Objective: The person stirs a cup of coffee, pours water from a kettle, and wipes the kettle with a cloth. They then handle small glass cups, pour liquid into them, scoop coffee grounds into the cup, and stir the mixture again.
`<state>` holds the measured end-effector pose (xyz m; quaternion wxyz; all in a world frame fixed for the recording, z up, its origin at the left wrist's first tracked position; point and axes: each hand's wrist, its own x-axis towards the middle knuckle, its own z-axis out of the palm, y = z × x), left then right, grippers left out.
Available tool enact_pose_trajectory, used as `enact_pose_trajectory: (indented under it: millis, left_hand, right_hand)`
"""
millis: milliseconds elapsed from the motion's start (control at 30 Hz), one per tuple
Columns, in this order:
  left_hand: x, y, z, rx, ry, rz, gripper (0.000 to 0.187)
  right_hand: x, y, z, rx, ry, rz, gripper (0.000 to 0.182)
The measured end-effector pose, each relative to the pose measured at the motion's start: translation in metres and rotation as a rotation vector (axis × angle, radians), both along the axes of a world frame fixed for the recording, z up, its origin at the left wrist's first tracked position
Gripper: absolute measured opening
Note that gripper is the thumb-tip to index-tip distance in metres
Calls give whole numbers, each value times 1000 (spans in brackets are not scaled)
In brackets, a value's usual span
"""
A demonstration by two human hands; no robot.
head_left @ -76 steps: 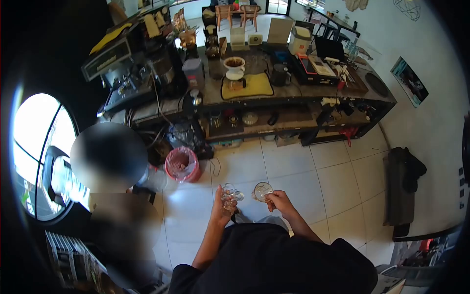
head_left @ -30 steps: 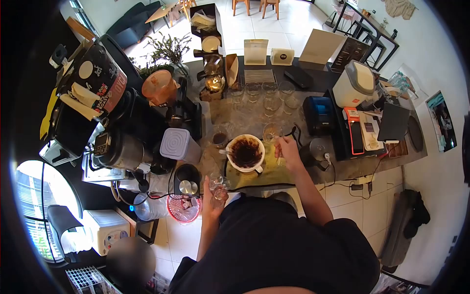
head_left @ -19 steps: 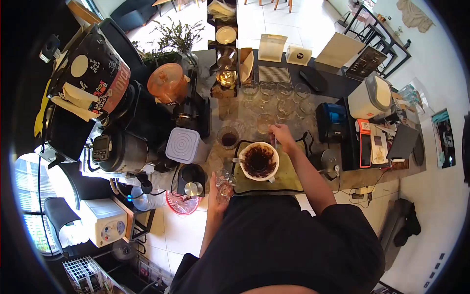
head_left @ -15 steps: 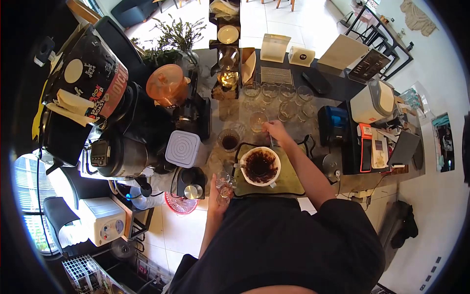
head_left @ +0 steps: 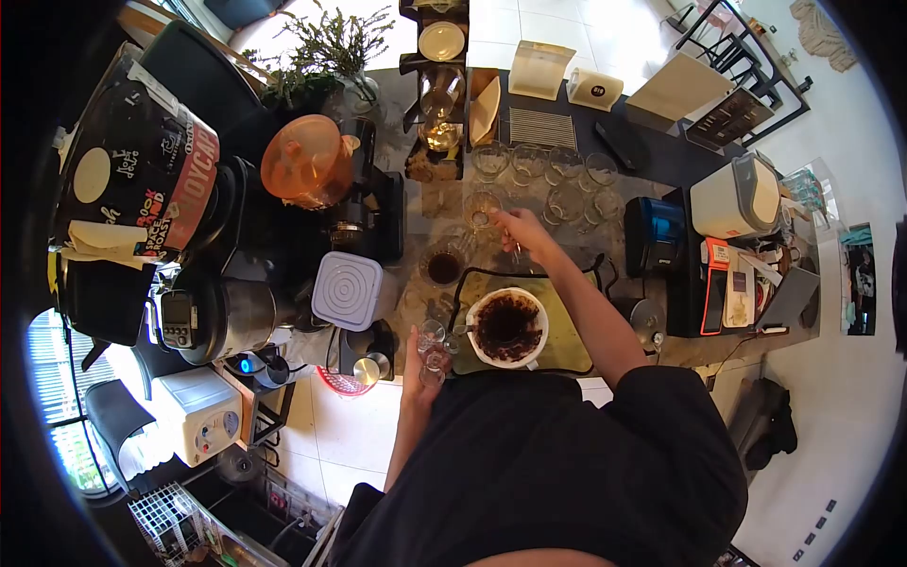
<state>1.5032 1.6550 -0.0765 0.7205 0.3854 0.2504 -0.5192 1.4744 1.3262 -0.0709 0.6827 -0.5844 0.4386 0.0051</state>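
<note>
My left hand (head_left: pixel 416 369), at the counter's near edge, is closed around a cluster of small clear glasses (head_left: pixel 432 359). Out in front, my right hand (head_left: pixel 524 234) has its fingertips on a glass cup (head_left: pixel 483 210) with a little amber liquid in it. Something thin and shiny shows below that hand, too small to name. Left of it stands a glass server (head_left: pixel 442 267) of dark coffee. Closer to my body, a white dripper (head_left: pixel 534 346) full of wet coffee grounds (head_left: pixel 508 326) rests on a green mat (head_left: pixel 572 350).
Several clear glasses (head_left: pixel 564 168) stand in rows beyond my right hand. A lidded grey container (head_left: pixel 348 290) and a grinder with an orange hopper (head_left: pixel 307 161) are to the left. A blue-fronted black box (head_left: pixel 654 234) sits at right, near a white bin (head_left: pixel 737 197).
My right hand has moved forward and slightly left, and the glass cup at its fingertips has shifted the same way. The left hand still grips the small glasses. The view has tilted slightly.
</note>
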Motion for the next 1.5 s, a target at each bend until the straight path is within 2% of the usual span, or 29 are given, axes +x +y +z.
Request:
enact_pose_trajectory:
  millis: [67,200,267,300,367,400,467,600,667,767,867,967,1267,1500]
  left_hand:
    - [1,0,-1,-4,-6,-11,43]
    - [1,0,-8,16,2,-46,43]
    - [2,-4,-16,14,12,-50,42]
    - [1,-4,-20,14,18,-49,41]
    - [3,-6,-25,2,5,-72,41]
    - [3,-7,-26,-7,-12,-91,40]
    - [3,-7,-27,-24,-26,-101,40]
    - [3,-7,-27,-45,-37,-114,40]
    - [2,-7,-24,-41,-24,-97,41]
    - [2,-6,-20,-33,-12,-88,42]
    - [1,-4,-21,-21,-9,-91,41]
    - [0,-3,-21,-26,-12,-76,41]
    - [-4,-1,-23,-44,-60,-89,39]
    - [-3,-3,-16,-32,-28,-78,39]
  right_hand:
    - [-18,2,0,49,-56,-82,33]
    - [-54,5,-7,153,-147,-80,43]
    - [-62,7,-6,-61,-135,60,48]
    - [-63,7,-2,-61,-131,57,48]
    - [-61,2,7,-359,35,212,50]
    - [-60,-2,8,-363,37,210,50]
    - [-55,-7,12,-587,98,392,52]
    - [-47,-10,8,-673,226,537,48]
    - [-45,-10,-3,-812,135,659,49]
    - [-37,-7,-7,-820,81,804,50]
    - [-30,6,-10,-945,-18,747,48]
    - [-21,26,27,-832,36,703,44]
    - [-11,38,9,-1026,-158,676,49]
    - [-4,40,12,-1032,-124,639,49]
